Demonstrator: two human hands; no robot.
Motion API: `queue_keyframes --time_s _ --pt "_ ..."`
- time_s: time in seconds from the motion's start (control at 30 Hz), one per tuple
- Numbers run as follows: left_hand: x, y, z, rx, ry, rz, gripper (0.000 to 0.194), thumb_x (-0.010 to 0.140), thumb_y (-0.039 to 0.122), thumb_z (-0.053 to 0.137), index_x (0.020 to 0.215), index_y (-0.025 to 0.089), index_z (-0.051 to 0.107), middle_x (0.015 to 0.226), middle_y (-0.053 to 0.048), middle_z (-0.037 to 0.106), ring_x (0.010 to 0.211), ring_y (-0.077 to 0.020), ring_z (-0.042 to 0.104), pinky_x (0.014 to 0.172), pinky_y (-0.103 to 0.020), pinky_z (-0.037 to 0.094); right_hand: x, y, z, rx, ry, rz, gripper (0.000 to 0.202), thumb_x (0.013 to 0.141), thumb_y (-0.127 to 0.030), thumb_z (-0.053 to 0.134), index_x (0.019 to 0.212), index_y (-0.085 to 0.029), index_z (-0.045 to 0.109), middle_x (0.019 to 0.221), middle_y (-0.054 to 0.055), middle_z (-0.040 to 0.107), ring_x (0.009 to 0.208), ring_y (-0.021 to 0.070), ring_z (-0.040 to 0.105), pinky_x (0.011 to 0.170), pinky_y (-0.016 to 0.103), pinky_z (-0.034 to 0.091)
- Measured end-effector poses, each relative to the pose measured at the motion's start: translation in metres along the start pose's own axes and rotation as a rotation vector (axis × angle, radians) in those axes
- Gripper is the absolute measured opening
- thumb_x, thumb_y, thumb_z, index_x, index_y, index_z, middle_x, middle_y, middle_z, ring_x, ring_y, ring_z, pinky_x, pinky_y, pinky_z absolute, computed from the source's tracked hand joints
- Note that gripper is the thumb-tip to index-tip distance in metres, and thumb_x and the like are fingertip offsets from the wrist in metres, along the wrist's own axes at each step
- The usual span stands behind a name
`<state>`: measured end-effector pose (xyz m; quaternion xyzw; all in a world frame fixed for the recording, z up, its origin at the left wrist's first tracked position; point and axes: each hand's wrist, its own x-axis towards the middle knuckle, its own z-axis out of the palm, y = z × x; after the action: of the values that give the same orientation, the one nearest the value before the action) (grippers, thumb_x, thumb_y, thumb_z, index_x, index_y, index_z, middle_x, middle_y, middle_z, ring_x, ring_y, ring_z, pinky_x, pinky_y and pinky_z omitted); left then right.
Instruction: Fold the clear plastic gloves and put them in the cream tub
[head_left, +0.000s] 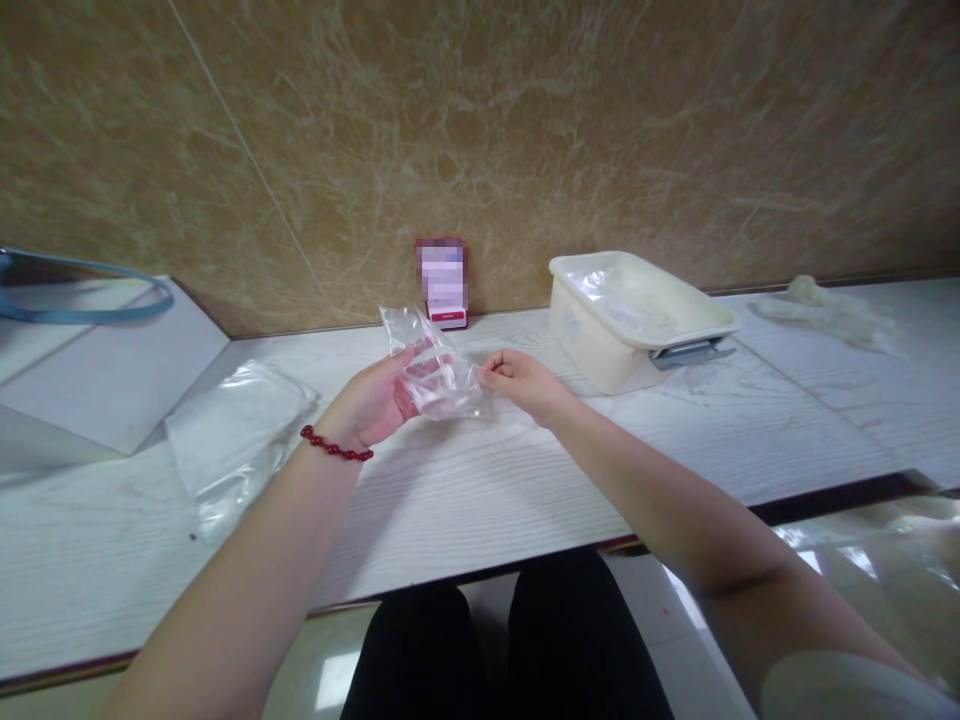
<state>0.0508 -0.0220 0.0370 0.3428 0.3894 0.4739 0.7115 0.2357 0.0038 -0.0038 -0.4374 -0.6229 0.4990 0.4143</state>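
Above the middle of the white wood-grain table, my left hand [382, 397] holds a clear plastic bag [442, 380], its thumb on top and its fingers seen through the film. My right hand [523, 383] pinches the right edge of the same bag between thumb and forefinger. A red beaded bracelet circles my left wrist. Further left, a pile of clear plastic bags [236, 430] lies flat on the table, partly behind my left forearm. A cream plastic bin [600, 340] with clear plastic inside stands to the right of my right hand.
A phone [445, 285] leans upright against the brown marbled wall [480, 130]. At the left stands a white box [120, 370] with a blue strap [90, 315] over it. Crumpled translucent plastic [825, 312] lies at the far right. The table's front edge [480, 573] runs above my knees.
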Motion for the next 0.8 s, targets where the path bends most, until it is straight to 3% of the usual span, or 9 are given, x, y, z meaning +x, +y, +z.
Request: queue_keyframes --time_s 0.23,0.5,0.67,0.8 --pt "-0.004 0.006 0.001 -0.012 -0.02 -0.009 0.028 0.083 0.02 0.039 0.107 0.015 0.053 0.097 -0.012 0.061 0.087 -0.0225 0.059 0.074 -0.042 0.048 0.003 0.0 -0.002 0.057 0.051 -0.032 0.015 0.065 -0.029 0.058 0.069 -0.018 0.049 0.06 -0.003 0.057 0.054 0.008 0.049 0.053 0.021 0.036" --pt "-0.004 0.011 -0.008 -0.015 -0.069 -0.051 0.034 0.084 0.02 0.035 0.114 0.017 0.048 0.102 -0.013 0.06 0.091 -0.0238 0.058 0.077 -0.046 0.047 0.007 0.003 -0.008 0.181 0.031 0.015 0.025 0.065 -0.024 0.061 0.088 -0.019 0.051 0.061 -0.005 0.054 0.055 0.0064 0.048 0.056 0.021 0.037" --pt "-0.006 0.013 -0.007 -0.079 -0.145 -0.076 0.034 0.084 0.019 0.034 0.114 0.014 0.049 0.093 -0.01 0.063 0.083 -0.021 0.061 0.075 -0.041 0.048 0.005 0.001 -0.002 0.374 -0.102 0.224 0.014 0.074 -0.028 0.055 0.081 -0.017 0.054 0.07 -0.001 0.056 0.062 0.0073 0.05 0.06 0.021 0.041" --pt "-0.003 0.012 -0.008 -0.114 -0.142 -0.126 0.032 0.083 0.017 0.034 0.109 0.012 0.051 0.09 -0.01 0.064 0.083 -0.0201 0.061 0.075 -0.037 0.049 0.003 0.0 0.002 0.603 -0.299 0.482 0.025 0.083 -0.037 0.042 0.084 -0.015 0.055 0.076 0.003 0.06 0.068 0.0099 0.056 0.065 0.024 0.046"
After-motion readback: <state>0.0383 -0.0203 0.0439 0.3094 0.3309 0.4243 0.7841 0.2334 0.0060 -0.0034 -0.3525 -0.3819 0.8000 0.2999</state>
